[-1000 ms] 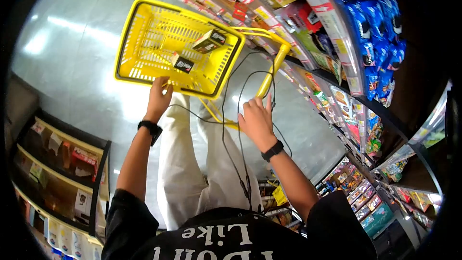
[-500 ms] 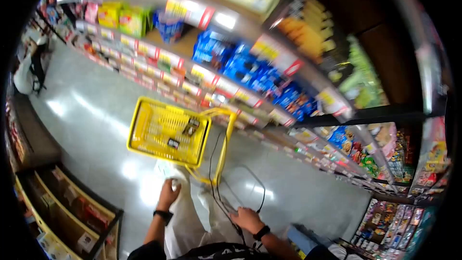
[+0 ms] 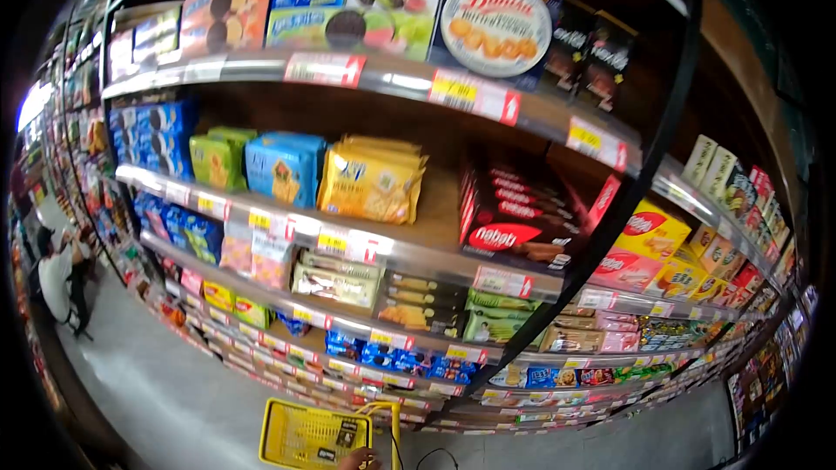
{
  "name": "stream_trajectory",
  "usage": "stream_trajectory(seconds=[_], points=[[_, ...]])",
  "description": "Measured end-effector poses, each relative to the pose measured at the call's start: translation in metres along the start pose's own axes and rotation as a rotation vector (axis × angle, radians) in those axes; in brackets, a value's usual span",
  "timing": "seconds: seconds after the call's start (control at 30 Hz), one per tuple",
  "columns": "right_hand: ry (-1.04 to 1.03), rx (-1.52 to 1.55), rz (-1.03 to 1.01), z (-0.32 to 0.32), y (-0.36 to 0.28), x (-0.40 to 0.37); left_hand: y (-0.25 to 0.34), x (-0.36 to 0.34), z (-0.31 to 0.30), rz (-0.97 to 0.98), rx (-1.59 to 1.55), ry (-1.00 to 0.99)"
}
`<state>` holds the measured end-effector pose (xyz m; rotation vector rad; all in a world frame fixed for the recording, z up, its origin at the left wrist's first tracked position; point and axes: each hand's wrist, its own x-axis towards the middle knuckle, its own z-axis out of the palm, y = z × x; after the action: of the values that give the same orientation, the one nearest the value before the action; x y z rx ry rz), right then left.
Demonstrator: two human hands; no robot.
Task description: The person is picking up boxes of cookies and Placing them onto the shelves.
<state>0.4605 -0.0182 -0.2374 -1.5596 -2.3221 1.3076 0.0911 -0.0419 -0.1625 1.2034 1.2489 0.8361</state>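
A yellow shopping basket [image 3: 272, 435] with a raised yellow handle [image 3: 396, 435] is low in the head view, just in front of me. Black labels show inside it. Over the basket's near right corner appears the top of one hand, most likely my left hand [image 3: 359, 459], cut off by the bottom edge; its grip cannot be made out. My right hand is out of the picture. A thin dark cable [image 3: 438, 450] loops to the right of the handle.
Ahead rise shelves of packaged snacks: yellow biscuit packs [image 3: 373, 181], blue packs [image 3: 286, 170], dark red nabati boxes [image 3: 521, 213] and a Danisa cookie box [image 3: 495, 26]. A black upright post [image 3: 640, 183] divides the shelving. At far left is another person [image 3: 59, 283] in the aisle.
My view has tilted up from the floor to the shelves. The basket now sits lower in the picture. My right hand, seen earlier by the cable, has left the view.
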Motion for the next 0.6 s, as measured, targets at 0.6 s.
stream_trajectory(seconds=[0.6], points=[[1.409,-0.716,-0.782,-0.583,-0.566,-0.087,0.148,-0.029,-0.116,0.124,-0.325,0.117]])
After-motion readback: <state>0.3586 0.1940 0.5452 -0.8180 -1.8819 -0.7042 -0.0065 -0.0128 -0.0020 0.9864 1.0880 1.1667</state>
